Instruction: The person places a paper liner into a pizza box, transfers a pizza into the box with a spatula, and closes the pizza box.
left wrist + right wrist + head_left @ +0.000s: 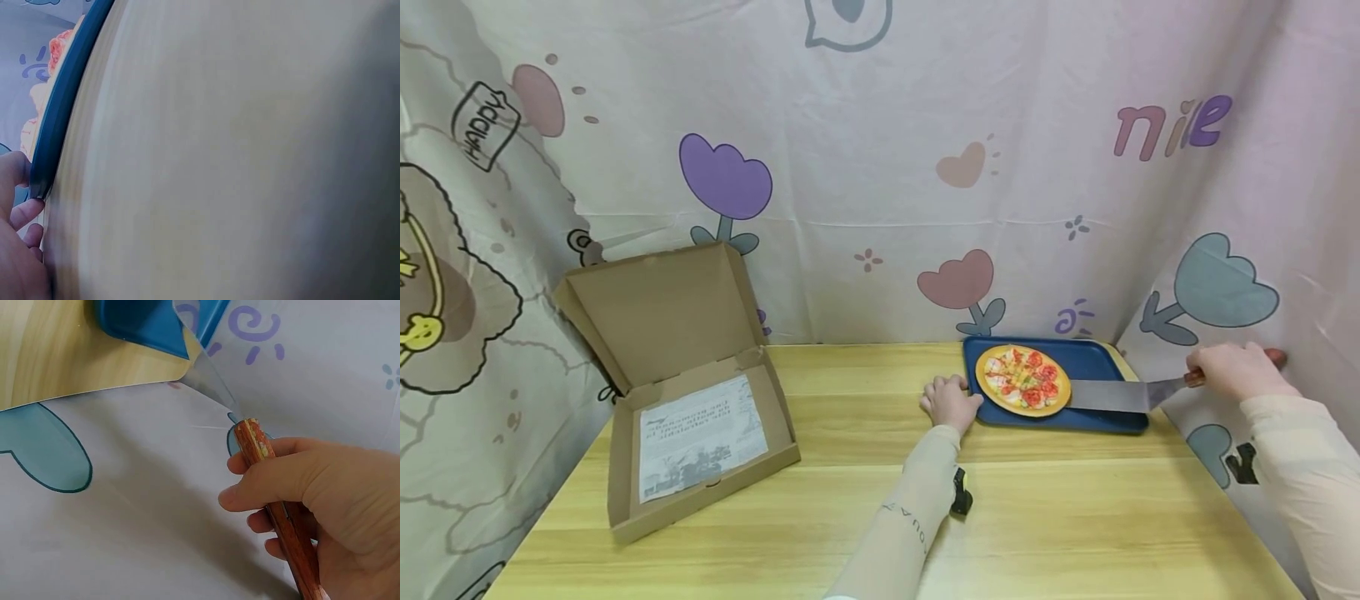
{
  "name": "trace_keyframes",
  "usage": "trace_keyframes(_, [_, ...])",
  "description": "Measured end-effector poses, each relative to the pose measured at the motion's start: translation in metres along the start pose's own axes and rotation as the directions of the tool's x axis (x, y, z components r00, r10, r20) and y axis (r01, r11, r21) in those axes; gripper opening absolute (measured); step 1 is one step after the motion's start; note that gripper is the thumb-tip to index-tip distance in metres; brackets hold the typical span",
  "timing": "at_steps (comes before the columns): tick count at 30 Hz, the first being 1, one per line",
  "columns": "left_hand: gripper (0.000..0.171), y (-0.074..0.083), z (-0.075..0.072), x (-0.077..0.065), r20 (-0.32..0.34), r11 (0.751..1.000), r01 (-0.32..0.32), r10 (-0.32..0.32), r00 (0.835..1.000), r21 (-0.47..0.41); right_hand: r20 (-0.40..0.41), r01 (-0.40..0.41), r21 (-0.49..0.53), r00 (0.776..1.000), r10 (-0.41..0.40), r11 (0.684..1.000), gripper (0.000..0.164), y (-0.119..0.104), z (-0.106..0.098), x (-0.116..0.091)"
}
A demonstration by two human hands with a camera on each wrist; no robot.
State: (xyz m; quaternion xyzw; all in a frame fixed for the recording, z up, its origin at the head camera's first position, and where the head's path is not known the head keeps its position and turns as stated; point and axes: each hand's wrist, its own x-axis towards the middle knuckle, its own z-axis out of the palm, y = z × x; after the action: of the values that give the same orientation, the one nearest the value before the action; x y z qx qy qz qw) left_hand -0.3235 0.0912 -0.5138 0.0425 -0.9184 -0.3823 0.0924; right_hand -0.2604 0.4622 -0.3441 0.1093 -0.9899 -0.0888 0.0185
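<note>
A small round pizza [1022, 381] with red and white toppings lies on the left part of a blue tray [1093, 358]. At the tray's left end, my left hand [951, 404] pinches the rim; in the left wrist view the thumb is over the tray edge [62, 106] and the fingers are outside it. My right hand [1240, 371] grips the reddish wooden handle [253, 440] of a spatula. The wide metal spatula blade [1108, 396] reaches left across the tray to the pizza's right edge, where its tip is hidden.
An open cardboard pizza box [703, 502] stands on the left of the wooden table [1075, 517], lid raised, with a printed sheet [700, 437] inside. Behind and beside the table hangs a patterned cloth [850, 167]. The right hand is past the table's right edge.
</note>
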Motion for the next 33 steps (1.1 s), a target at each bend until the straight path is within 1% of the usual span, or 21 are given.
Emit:
trace_keyframes(6, [0.022, -0.001, 0.0, 0.001, 0.008, 1.0, 0.004, -0.004, 1.0, 0.002, 0.07, -0.03, 0.062, 0.997, 0.026, 0.998, 0.02, 0.001, 0.003, 0.001])
trace_keyframes(10, [0.022, 0.0, -0.002, 0.0, 0.006, 1.0, 0.0, 0.0, 1.0, -0.006, 0.087, -0.026, 0.083, 0.996, 0.019, 0.996, 0.02, 0.001, 0.005, 0.002])
trace_keyframes(14, [0.024, 0.001, -0.004, -0.001, 0.006, 1.0, -0.003, 0.003, 1.0, 0.0, 0.06, -0.012, 0.07, 0.998, 0.008, 0.997, 0.022, -0.004, 0.008, 0.002])
trace_keyframes(21, [0.025, 0.001, -0.003, 0.0, 0.006, 1.0, 0.003, -0.003, 1.0, 0.002, -0.044, 0.001, 0.01, 0.999, -0.001, 1.0, 0.021, -0.01, 0.015, 0.004])
trace_keyframes(24, [0.025, 0.001, -0.002, 0.0, 0.005, 1.0, 0.005, -0.005, 1.0, -0.003, -0.071, -0.004, -0.001, 0.997, 0.004, 1.0, 0.022, -0.011, 0.018, 0.006])
trace_keyframes(28, [0.025, 0.001, -0.002, 0.0, 0.009, 1.0, 0.008, -0.008, 1.0, -0.005, -0.066, -0.014, 0.014, 0.998, 0.015, 1.0, 0.022, -0.011, 0.02, 0.007])
trace_keyframes(33, [0.024, 0.001, -0.002, 0.0, 0.007, 1.0, 0.005, -0.005, 1.0, -0.011, -0.033, -0.022, 0.059, 0.999, 0.024, 0.998, 0.016, -0.011, 0.021, 0.008])
